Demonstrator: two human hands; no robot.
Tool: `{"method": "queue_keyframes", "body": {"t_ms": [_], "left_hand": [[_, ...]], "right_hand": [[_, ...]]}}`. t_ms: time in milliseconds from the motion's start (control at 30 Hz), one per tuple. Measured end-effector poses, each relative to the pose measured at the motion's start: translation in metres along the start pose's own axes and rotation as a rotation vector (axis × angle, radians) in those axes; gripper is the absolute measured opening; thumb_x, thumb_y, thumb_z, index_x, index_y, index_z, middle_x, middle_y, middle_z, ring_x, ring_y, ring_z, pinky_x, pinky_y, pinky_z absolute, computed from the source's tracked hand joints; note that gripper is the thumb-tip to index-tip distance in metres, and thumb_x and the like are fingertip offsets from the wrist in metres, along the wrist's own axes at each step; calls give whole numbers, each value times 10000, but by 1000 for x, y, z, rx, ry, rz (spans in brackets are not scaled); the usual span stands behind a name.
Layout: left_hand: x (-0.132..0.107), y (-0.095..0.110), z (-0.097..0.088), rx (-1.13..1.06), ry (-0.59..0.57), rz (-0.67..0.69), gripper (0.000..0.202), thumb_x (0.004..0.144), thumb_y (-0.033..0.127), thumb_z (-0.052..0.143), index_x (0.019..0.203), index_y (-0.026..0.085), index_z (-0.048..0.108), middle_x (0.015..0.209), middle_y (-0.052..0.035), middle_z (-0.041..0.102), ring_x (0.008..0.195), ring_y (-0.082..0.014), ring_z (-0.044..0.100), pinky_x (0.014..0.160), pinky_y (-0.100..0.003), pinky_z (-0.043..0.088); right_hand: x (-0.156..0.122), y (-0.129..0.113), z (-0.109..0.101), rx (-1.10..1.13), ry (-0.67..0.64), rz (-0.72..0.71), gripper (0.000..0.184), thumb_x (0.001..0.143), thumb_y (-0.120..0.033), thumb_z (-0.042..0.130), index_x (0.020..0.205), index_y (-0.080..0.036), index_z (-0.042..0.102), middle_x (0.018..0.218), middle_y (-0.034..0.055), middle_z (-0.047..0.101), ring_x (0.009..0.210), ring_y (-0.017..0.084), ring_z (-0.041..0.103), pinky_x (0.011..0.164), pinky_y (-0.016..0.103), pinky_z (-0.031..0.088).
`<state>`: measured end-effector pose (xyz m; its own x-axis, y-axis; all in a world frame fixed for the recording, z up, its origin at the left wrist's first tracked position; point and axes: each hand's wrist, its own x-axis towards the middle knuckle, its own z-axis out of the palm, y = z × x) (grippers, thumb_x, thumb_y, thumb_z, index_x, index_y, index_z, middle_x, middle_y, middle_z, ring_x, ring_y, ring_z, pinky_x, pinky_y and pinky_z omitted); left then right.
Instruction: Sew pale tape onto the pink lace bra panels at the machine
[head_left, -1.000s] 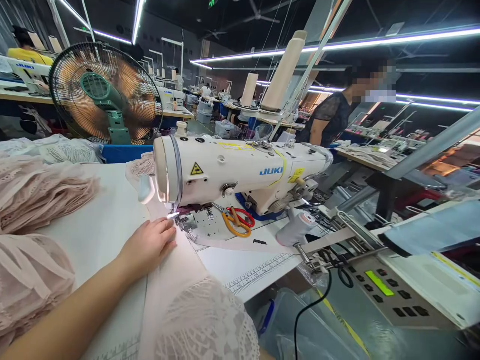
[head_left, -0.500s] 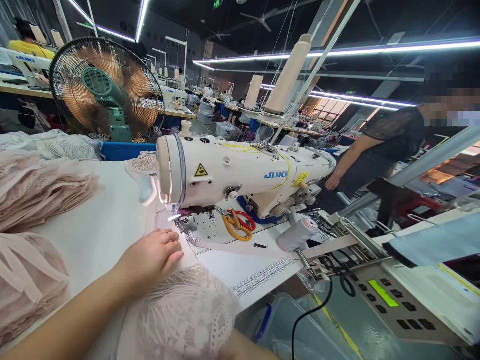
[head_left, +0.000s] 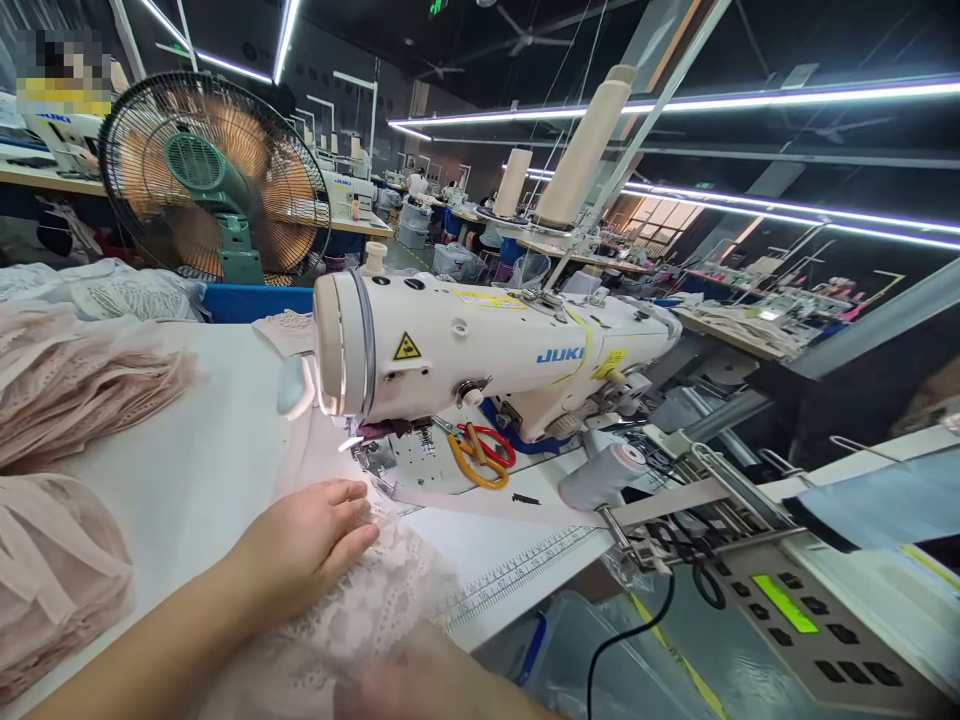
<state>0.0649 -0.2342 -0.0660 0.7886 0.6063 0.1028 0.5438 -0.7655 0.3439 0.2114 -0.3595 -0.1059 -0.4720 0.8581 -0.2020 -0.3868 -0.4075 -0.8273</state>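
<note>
My left hand (head_left: 319, 543) lies on a pale pink lace piece (head_left: 382, 585), just in front of the white sewing machine's (head_left: 450, 340) needle area. Its fingers reach forward and rest on the cloth, with the thumb a little apart. At the bottom edge, my right hand (head_left: 420, 685) is smeared by motion beside the near part of the lace, and its fingers cannot be made out. Part of the cloth runs up to the needle area, where the machine head hides some of it.
Orange-handled scissors (head_left: 478, 465) and a red-handled tool (head_left: 499, 445) lie on the machine bed. Pink lace stacks (head_left: 75, 390) sit at left. A thread cone (head_left: 604, 475) and control box (head_left: 817, 620) stand at right. A fan (head_left: 214, 180) is behind.
My right hand has come into view at the bottom, over the lace. The lace has shifted and folded under my left hand. The person at the right has left the view.
</note>
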Motion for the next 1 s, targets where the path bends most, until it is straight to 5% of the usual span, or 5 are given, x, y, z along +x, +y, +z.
{"method": "queue_keyframes", "body": {"t_ms": [200, 533, 767, 1000], "left_hand": [[3, -13, 11, 75, 69, 23, 492, 964, 459, 295, 1192, 199, 645, 1324, -57, 594, 1225, -249, 541, 992, -405, 493], [11, -8, 3, 258, 22, 94, 544, 962, 452, 316, 1202, 86, 639, 1285, -141, 611, 1180, -327, 557, 981, -481, 483], [14, -12, 0, 350, 97, 40, 496, 949, 478, 326, 1098, 156, 673, 1091, -153, 630, 1015, -310, 574, 812, -460, 496], [19, -15, -5, 359, -77, -80, 540, 957, 447, 327, 1280, 89, 569, 947, -137, 598, 872, -277, 571, 746, -430, 501]], "right_hand": [[20, 2, 17, 378, 52, -70, 426, 597, -348, 808, 930, -118, 674, 783, 80, 655, 821, 210, 615, 828, 404, 469], [35, -13, 38, 396, 179, -145, 331, 489, -397, 801, 670, -162, 656, 605, 44, 638, 800, 261, 648, 873, 439, 435], [45, -9, 41, 453, 233, -220, 227, 507, -316, 775, 653, -180, 669, 594, 8, 616, 736, 217, 628, 836, 382, 451], [54, -11, 48, 517, 260, -258, 256, 534, -257, 713, 762, -147, 687, 733, 69, 675, 895, 263, 627, 855, 401, 458]]}}
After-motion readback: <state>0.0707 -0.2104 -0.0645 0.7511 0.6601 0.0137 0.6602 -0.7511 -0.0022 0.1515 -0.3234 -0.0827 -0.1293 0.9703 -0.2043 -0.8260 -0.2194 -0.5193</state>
